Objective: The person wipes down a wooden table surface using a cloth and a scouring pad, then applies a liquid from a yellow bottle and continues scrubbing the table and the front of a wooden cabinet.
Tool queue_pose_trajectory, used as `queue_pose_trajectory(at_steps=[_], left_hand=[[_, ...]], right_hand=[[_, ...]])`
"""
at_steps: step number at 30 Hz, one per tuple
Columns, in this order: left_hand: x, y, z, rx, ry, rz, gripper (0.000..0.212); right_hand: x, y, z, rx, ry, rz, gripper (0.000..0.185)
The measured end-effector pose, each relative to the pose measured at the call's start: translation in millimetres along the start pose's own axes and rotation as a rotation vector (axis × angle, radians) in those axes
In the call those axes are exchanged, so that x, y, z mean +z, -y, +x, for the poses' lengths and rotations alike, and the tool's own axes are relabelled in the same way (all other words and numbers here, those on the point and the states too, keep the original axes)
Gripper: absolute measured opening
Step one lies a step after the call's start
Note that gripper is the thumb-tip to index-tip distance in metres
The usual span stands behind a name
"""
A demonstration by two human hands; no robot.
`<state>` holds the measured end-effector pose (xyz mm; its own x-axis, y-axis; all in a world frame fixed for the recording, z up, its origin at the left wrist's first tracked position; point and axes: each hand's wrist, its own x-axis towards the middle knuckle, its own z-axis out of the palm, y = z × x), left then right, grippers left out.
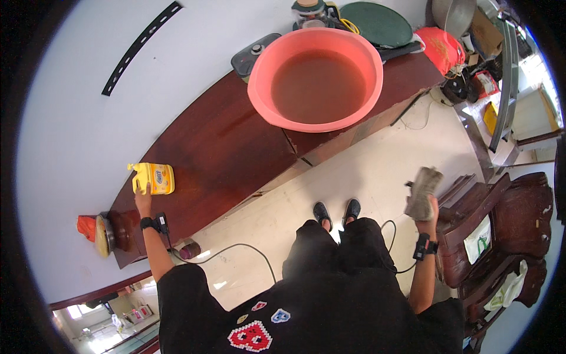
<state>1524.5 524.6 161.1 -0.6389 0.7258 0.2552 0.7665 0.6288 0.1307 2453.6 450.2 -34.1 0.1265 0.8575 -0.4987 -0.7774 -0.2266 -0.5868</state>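
My left hand (143, 198) is at the handle side of a yellow plastic jug with a pump top (162, 178), which stands on the far left of the dark red wooden cabinet top (212, 146). The fingers touch the jug near its handle; how firmly they close is hard to see. Off to the right, over the floor, my right hand (430, 217) grips a folded grey-brown cloth (424, 192). A large pink plastic basin (261, 95) holding murky brown water (318, 86) sits on the cabinet towards the back. Both wrists wear black straps with small cabled devices.
Behind the basin are a dark lidded container (247, 55), a glass kettle (309, 17) and a green round lid (378, 24). A red bag (440, 48) lies at the cabinet's far end. Wooden chairs (468, 221) stand at right. A cable (239, 244) loops beside my body.
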Motion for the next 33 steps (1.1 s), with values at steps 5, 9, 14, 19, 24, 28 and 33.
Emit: queue_pose_trajectory(at_steps=[5, 9, 14, 19, 24, 28, 33], left_hand=[[40.9, 11.8, -21.6, -0.007, -0.04, 0.058, 0.04], [37.5, -10.3, -43.7, -0.093, -0.503, 0.233, 0.047], [-18.7, 75.6, 65.4, -0.095, -0.028, -0.093, 0.052], [83.3, 27.0, 9.7, -0.195, -0.21, 0.006, 0.054], [50.3, 114.1, 115.1, -0.097, -0.314, -0.143, 0.082], [62.5, 129.7, 137.9, 0.02, -0.216, -0.249, 0.04], [117.2, 50.7, 46.9, 0.035, -0.016, -0.235, 0.033]], right_hand=[[-24.5, 33.0, -52.0, -0.186, -0.079, 0.081, 0.041], [-39.1, 40.8, -87.8, -0.283, -0.26, -0.091, 0.029], [-37.2, -9.0, -90.7, -0.184, -0.2, -0.028, 0.041], [-48.7, 51.5, -124.3, -0.355, -0.308, -0.318, 0.047], [10.9, 37.7, -132.0, -0.22, -0.16, -0.18, 0.042], [18.1, 41.5, -127.4, -0.239, -0.167, -0.18, 0.037], [65.4, 56.6, -134.6, -0.216, -0.172, -0.245, 0.029]])
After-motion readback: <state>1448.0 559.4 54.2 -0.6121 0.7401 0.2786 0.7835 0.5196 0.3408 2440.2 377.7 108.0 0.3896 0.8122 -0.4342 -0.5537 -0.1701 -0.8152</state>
